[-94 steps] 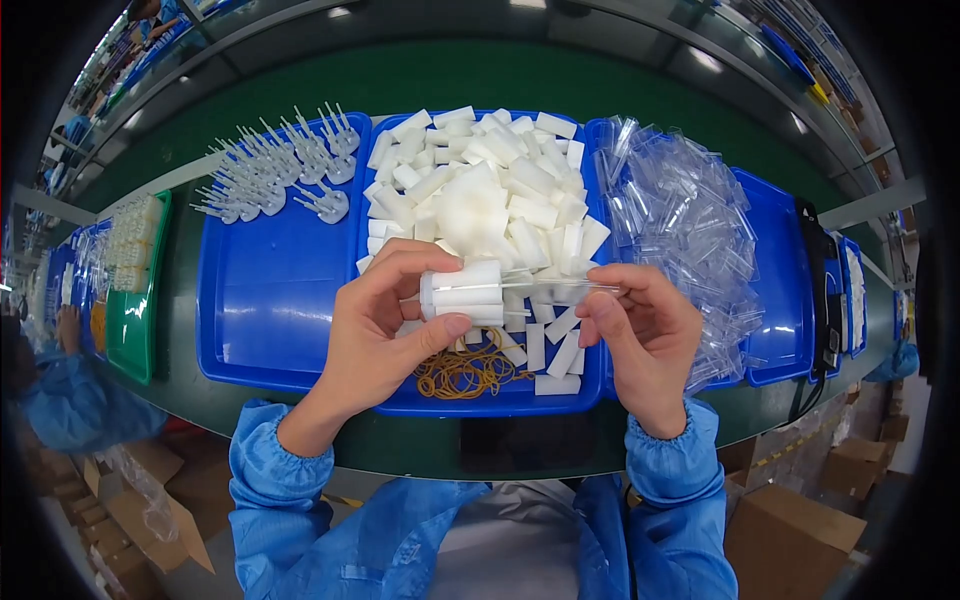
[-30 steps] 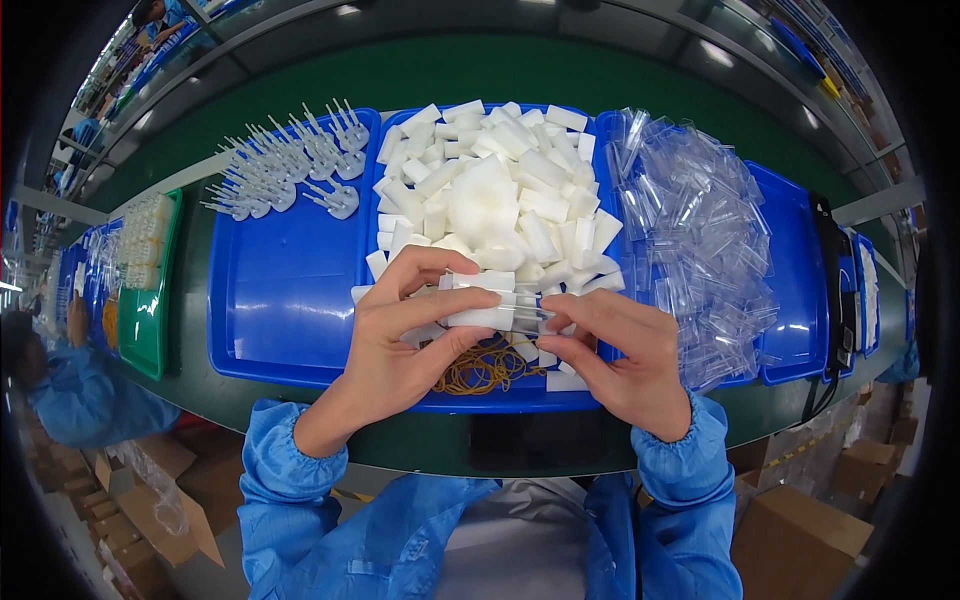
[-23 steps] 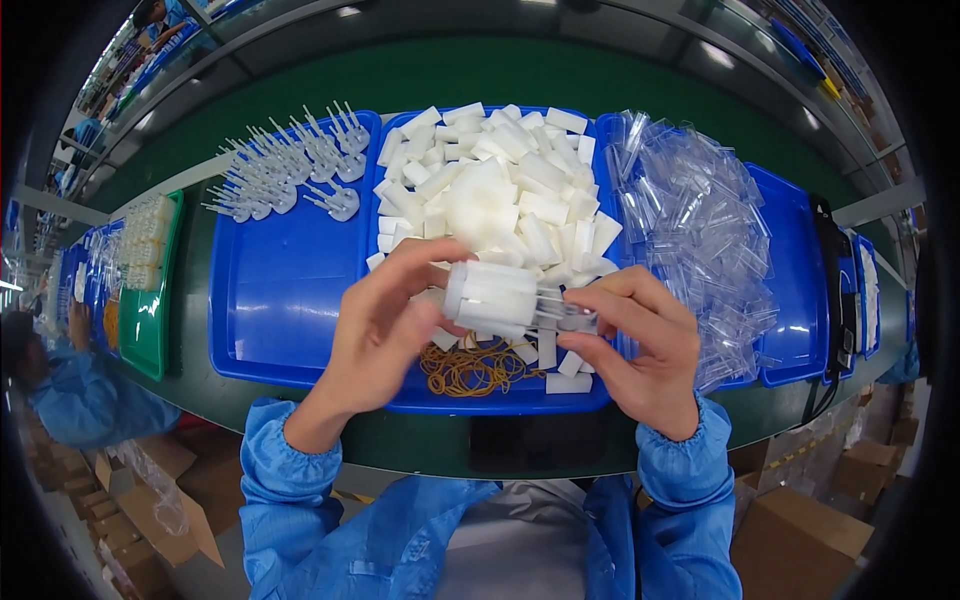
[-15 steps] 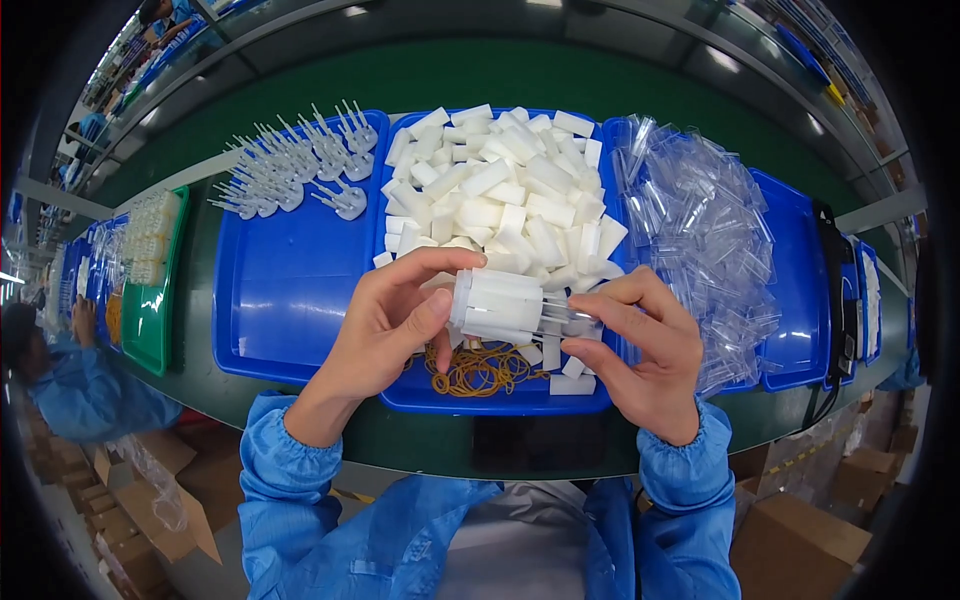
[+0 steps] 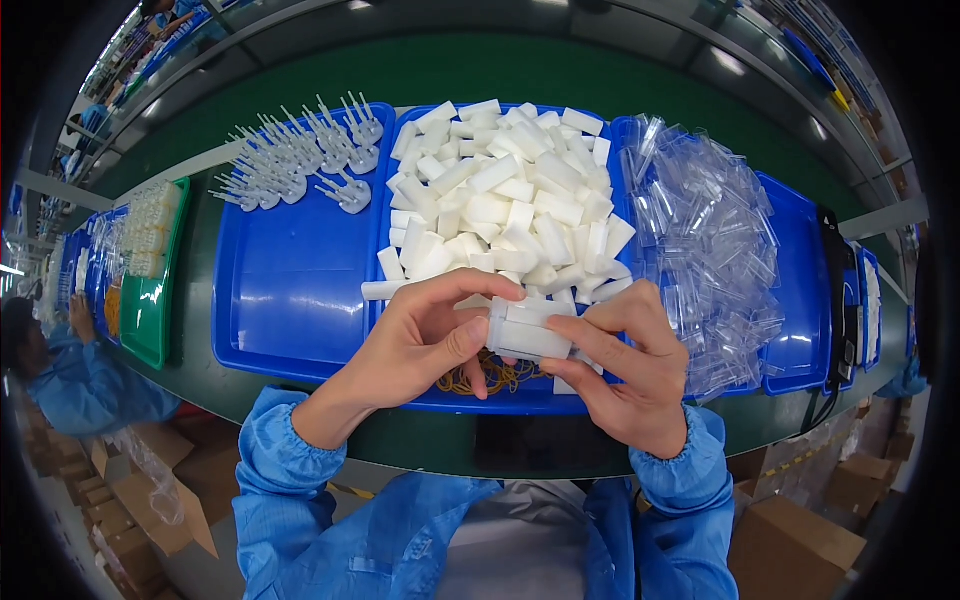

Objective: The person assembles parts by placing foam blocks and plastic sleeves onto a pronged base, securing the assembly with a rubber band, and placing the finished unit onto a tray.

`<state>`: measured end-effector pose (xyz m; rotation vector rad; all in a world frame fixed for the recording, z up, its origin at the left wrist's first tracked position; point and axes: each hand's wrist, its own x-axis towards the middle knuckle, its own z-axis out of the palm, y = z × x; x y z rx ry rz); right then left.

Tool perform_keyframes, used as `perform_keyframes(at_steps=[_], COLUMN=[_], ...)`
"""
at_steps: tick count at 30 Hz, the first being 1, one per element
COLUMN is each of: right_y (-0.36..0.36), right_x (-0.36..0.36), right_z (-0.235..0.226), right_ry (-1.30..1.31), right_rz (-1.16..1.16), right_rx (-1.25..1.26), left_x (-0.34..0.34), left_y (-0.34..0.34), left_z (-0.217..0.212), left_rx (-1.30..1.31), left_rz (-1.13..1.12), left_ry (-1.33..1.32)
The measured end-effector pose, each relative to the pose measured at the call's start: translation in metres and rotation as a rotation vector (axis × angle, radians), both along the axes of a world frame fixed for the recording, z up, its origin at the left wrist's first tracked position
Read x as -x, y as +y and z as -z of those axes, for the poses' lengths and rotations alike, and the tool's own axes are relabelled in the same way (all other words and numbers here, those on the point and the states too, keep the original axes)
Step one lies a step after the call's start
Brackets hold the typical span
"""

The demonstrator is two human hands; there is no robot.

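Observation:
Between my two hands is a white cylindrical assembly (image 5: 530, 340) of foam blocks, lying on its side, with a clear round plastic disc at its left end. My left hand (image 5: 425, 340) grips the disc end between thumb and fingers. At the other end my right hand (image 5: 630, 375) pinches the assembly, its index finger lying over the white blocks. My right fingers hide most of that end. Just below the assembly, yellow rubber bands (image 5: 510, 375) lie in the middle blue tray (image 5: 440, 402), and a large heap of white foam blocks (image 5: 510, 200) rises behind it.
Several pronged pale plastic parts (image 5: 300, 150) stand at the back of the left blue tray (image 5: 290, 290). Clear plastic pieces (image 5: 700, 250) pile up on the right, beside another blue tray (image 5: 797, 300). A co-worker in blue (image 5: 90, 375) sits far left near a green tray (image 5: 150, 310).
My right hand has moved left, over the white blocks. The thin rods and clear end seen at the assembly's right are now hidden. The assembly sits slightly lower and farther right.

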<state>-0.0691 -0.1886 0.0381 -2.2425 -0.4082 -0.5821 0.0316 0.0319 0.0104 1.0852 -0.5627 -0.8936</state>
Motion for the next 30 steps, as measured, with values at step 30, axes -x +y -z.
perform_keyframes(at_steps=[30], right_y=[-0.060], right_x=[0.049], right_z=[-0.028], right_ry=[0.404], right_rz=[0.341], right_rx=[0.861], left_x=[0.002], left_y=[0.001], left_z=[-0.005], left_rx=[-0.074], left_rz=[-0.243], left_ry=[0.058])
